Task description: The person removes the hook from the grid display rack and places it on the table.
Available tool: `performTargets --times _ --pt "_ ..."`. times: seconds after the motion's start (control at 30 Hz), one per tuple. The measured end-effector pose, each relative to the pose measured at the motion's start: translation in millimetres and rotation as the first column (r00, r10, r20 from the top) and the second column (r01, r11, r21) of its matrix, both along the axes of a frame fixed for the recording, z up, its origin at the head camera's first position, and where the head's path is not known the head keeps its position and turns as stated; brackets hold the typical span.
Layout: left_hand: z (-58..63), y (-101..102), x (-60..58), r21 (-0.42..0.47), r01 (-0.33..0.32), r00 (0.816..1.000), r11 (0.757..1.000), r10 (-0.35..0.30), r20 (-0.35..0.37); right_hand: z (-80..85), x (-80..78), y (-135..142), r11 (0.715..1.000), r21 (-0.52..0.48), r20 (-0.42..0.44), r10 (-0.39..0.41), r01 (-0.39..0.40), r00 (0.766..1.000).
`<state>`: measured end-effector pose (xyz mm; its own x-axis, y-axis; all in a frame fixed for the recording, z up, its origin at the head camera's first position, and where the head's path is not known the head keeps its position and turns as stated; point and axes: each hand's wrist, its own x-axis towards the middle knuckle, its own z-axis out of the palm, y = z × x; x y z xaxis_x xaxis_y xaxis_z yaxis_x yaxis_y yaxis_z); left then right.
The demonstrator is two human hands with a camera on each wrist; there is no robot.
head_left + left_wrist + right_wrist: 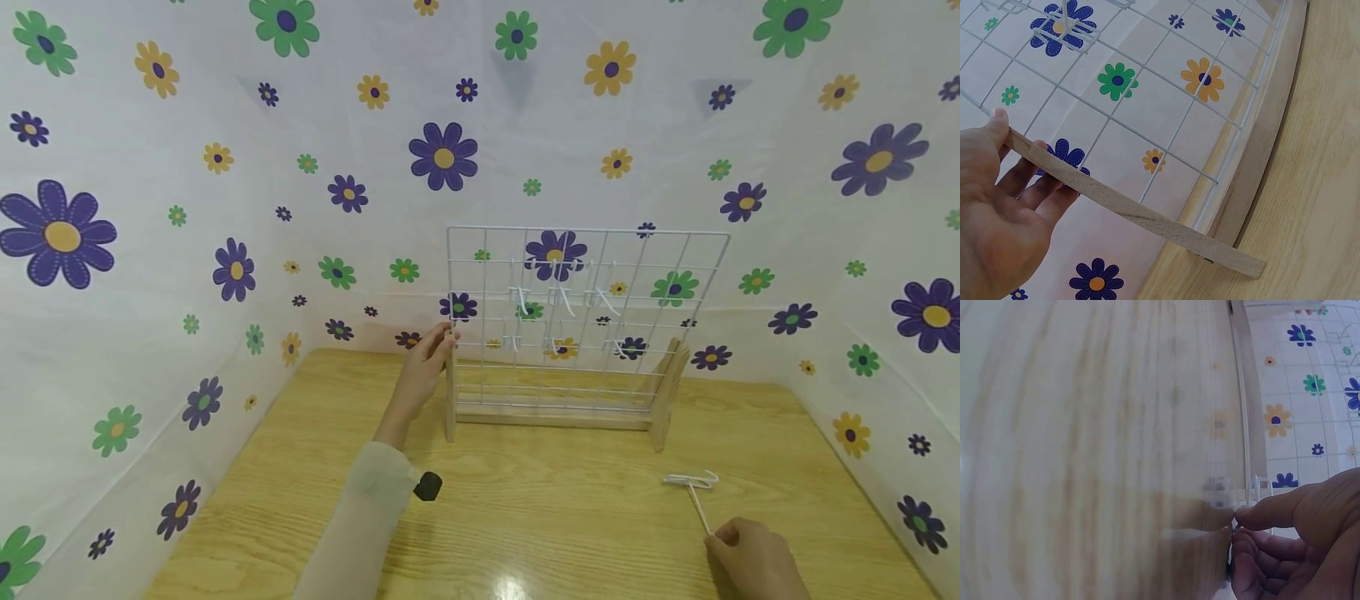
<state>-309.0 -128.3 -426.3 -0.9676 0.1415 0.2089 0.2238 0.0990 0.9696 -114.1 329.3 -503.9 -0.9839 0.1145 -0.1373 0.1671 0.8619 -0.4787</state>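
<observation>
A white wire grid stands upright in a wooden stand, with several white hooks hung in two rows on it. At its left side, my left hand grips the upper end of the wooden side post, thumb on one face and fingers round the other. Near the front right of the table, my right hand pinches the end of a loose white wire hook between thumb and fingers. The hook's bent wire head points away from the hand, low over or on the tabletop. In the right wrist view, fingers largely hide the hook.
The wood-grain table carries the rack at its back. White cloth with purple, green and orange flowers rises behind and on both sides. A small black piece sits at my left sleeve cuff.
</observation>
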Motion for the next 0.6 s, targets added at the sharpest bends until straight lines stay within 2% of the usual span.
performTargets --times 0.1,0.17,0.27,0.47,0.6 --pt "-10.8 -1.4 -8.4 0.004 -0.006 1.000 1.000 0.006 -0.004 -0.5 0.4 -0.4 1.000 0.002 -0.020 0.003 -0.003 1.000" --pt "-12.5 -1.4 -8.7 0.007 -0.008 1.000 1.000 0.008 -0.011 -0.6 0.4 -0.7 1.000 0.001 -0.028 0.002 -0.002 1.000" --pt "-13.0 -1.6 -7.8 0.005 -0.011 1.000 1.000 0.011 -0.020 -0.9 0.4 -0.5 1.000 0.003 -0.028 0.005 -0.005 1.000" --pt "-11.8 -0.7 -5.9 -0.004 -0.011 0.999 1.000 0.011 -0.034 1.0 -0.7 0.4 1.000 0.000 0.025 -0.006 0.006 1.000" --pt "-11.3 -0.3 -6.5 -0.007 -0.008 0.999 1.000 0.008 -0.039 8.3 -3.4 -0.7 1.000 -0.016 -0.014 0.004 -0.004 1.000"
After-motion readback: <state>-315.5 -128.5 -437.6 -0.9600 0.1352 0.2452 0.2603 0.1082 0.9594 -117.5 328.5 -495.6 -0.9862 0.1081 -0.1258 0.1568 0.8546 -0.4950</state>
